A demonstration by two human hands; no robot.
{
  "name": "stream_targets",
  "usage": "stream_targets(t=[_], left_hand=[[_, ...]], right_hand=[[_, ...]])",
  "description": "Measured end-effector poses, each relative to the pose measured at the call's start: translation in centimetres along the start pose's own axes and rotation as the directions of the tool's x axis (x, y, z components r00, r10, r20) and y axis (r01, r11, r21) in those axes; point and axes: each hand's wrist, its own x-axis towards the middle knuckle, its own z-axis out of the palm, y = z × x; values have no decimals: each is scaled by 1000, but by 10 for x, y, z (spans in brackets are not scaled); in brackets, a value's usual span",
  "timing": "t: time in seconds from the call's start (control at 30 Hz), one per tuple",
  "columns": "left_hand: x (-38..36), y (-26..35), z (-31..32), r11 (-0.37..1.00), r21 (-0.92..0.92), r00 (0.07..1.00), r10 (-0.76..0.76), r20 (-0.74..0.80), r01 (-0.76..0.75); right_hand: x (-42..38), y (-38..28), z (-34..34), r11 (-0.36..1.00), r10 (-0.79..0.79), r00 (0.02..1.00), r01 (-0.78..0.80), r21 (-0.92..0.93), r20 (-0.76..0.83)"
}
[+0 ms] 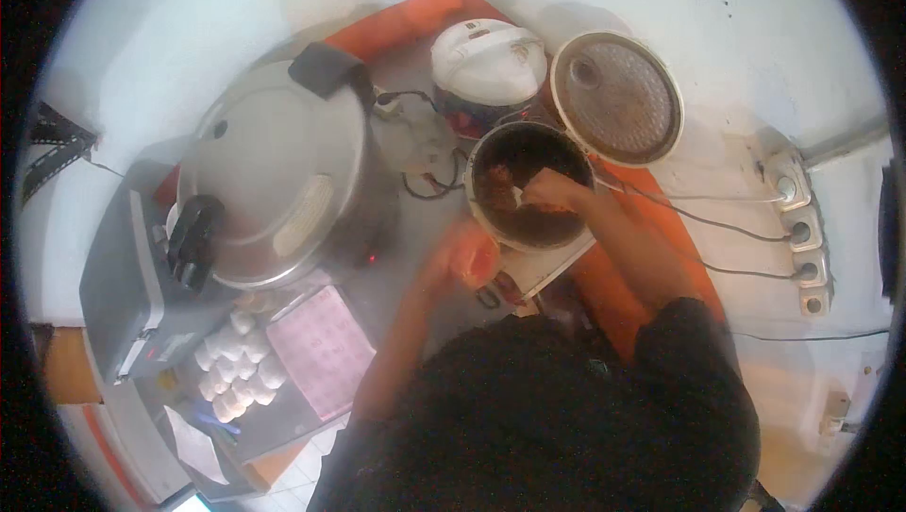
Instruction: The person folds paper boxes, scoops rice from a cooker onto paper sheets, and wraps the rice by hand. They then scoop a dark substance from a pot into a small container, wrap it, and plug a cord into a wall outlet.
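My right hand (557,193) is closed and reaches into an open pot (477,158), whose inside looks dark brown. From the fingers shows a short pale utensil (517,196), apparently a spoon, though most of it is hidden. Reddish-brown food (495,182) lies in the pot beside it. In front of the pot's near left edge, my left hand (444,262) grips a reddish, rounded cup-like container (477,259), blurred. The pot's raised round lid (618,99) leans back behind it, its stained inner side showing.
A big pressure cooker (274,172) with black handles stands left. Behind the pot is a white-lidded cooker (488,64). Wrapped white bundles (241,366) lie beside a pink sheet (323,352). Cables run to wall sockets (800,234) at right; a grey box (123,276) stands far left.
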Motion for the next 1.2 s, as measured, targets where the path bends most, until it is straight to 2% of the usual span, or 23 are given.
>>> stream_targets(t=[0.07,0.13,0.17,0.2,0.23,0.3,0.37,0.43,0.47,0.5,0.53,0.57,0.6,0.7,0.73,0.83,0.87,0.93,1.0,1.03,1.1,1.13,1.2], left_hand=[[-2,-2,3,998,-66,999,-4,-50,1],[-7,2,3,998,44,998,36,-53,-34],[-10,4,5,994,98,997,57,-53,-51],[-13,6,6,961,221,980,188,-65,-169],[-16,9,8,898,341,947,315,-60,-277],[-21,25,13,926,199,940,338,-50,-322],[-30,52,20,934,-332,990,138,4,-129],[-23,68,34,957,155,967,253,-23,-247],[-15,73,40,921,290,952,294,-78,-261],[-7,77,47,871,421,933,334,-133,-252],[5,76,58,870,444,902,352,-250,-216],[17,74,72,868,464,856,369,-360,-179],[24,75,88,906,382,885,321,-337,-183],[57,63,119,737,671,811,443,-382,-87],[63,60,139,838,493,844,427,-324,-235],[110,17,123,814,528,792,479,-378,-241],[114,16,126,900,373,845,372,-384,-227],[142,-3,92,930,324,899,285,-333,-175],[150,-4,94,988,-17,950,140,-278,-151],[146,-3,99,991,-81,953,82,-291,-110],[119,25,136,978,-207,950,-37,-310,-29],[133,13,112,989,-142,962,-7,-273,-33],[126,24,120,994,-112,956,-43,-289,11]], right_hand=[[-19,-53,-19,861,329,944,-303,408,7],[-7,-1,1,977,78,987,-47,210,-141],[-7,0,-2,978,112,984,-85,188,-135],[-8,-1,-5,979,145,981,-123,166,-130],[-24,-39,-25,920,342,938,-322,223,-55],[-33,-37,-33,909,398,916,-389,148,-40],[-36,7,-26,980,160,981,-171,-99,-113],[-61,-21,-40,947,1,989,-48,-318,-147],[-76,-47,-49,911,-56,987,-13,-413,-153],[-83,-58,-53,965,125,974,-164,-205,-190],[-89,-67,-55,951,307,934,-310,15,-184],[-95,-67,-52,931,365,909,-351,102,-201],[-102,-68,-50,903,421,881,-385,190,-217],[-130,-83,-38,931,360,857,-303,205,-370],[-139,-101,-34,898,414,830,-306,316,-372],[-143,-169,-25,744,584,714,-280,606,-386],[-137,-155,7,704,582,666,-127,699,-466],[-131,-152,41,769,545,673,-164,618,-500],[-130,-172,54,895,417,600,-140,424,-683],[-132,-179,56,938,338,559,-138,318,-757],[-137,-182,53,935,341,616,-147,322,-710],[-139,-182,50,935,338,644,-149,321,-686],[-143,-182,48,951,293,693,-142,275,-658]])
